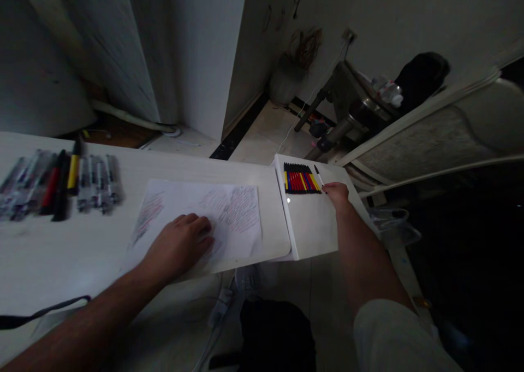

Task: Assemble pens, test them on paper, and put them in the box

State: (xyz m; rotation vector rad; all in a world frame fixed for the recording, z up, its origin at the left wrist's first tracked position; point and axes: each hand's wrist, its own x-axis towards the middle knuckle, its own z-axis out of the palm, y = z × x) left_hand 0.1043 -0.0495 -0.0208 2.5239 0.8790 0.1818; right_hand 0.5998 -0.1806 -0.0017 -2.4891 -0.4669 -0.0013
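Observation:
On the right, my right hand pinches the lower end of a white pen with a black tip, at the edge of a small white side table. Just left of it lies a neat row of black-ended pens in red, yellow and blue. My left hand rests with curled fingers on white paper sheets covered in scribbled strokes. Something clear and blurred, perhaps plastic, shows by its fingertips; what it grips is unclear.
On the long white table, several clear pens lie at the left beside a yellow-and-black marker and a red marker. Beyond the side table stand a dark metal frame and a pale rail. Cables hang below.

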